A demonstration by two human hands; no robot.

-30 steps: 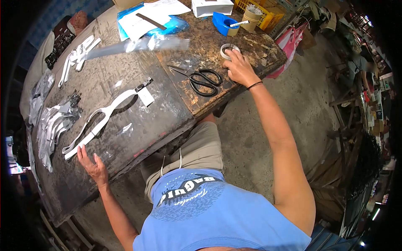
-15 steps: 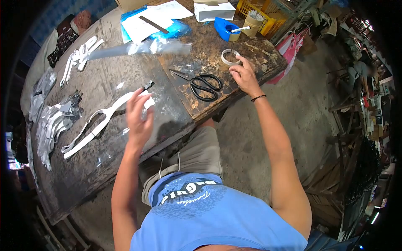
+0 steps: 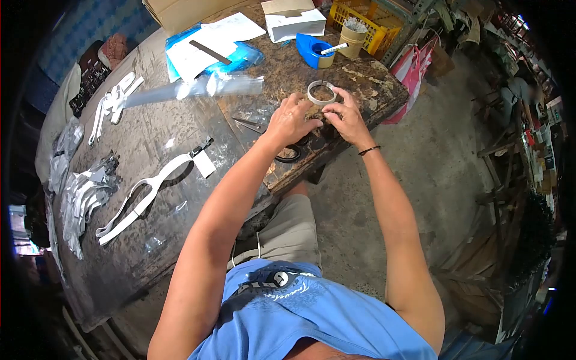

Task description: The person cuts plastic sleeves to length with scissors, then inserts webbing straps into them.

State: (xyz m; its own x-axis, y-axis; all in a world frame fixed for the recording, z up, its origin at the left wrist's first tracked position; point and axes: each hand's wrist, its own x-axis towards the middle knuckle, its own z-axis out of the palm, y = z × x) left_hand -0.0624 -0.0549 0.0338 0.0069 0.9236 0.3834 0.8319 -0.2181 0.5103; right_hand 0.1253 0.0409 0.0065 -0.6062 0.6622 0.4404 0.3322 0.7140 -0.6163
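A roll of tape (image 3: 311,95) stands between my hands over the worn table's right part. My right hand (image 3: 348,119) grips its right side with thumb and fingers. At its lower left is my left hand (image 3: 292,122), fingers apart and fingertips close to the roll; whether they touch it is unclear. Black-handled scissors (image 3: 289,157) lie partly hidden beneath my left hand and forearm. Further left, a white strap with a black buckle and a white tag (image 3: 204,163) rests on the table (image 3: 198,222).
At the back are papers on blue plastic (image 3: 201,51), a white box (image 3: 294,25), a blue tape dispenser (image 3: 312,53), a cup (image 3: 353,39) and a yellow crate (image 3: 381,33). Clear plastic sleeves (image 3: 192,89), white straps (image 3: 111,105) and a pile of grey-white strips (image 3: 84,195) lie left.
My left hand has moved right, from above the buckled strap to beside the tape roll, now covering part of the scissors. My right hand has closed on the roll. The view has shifted slightly.
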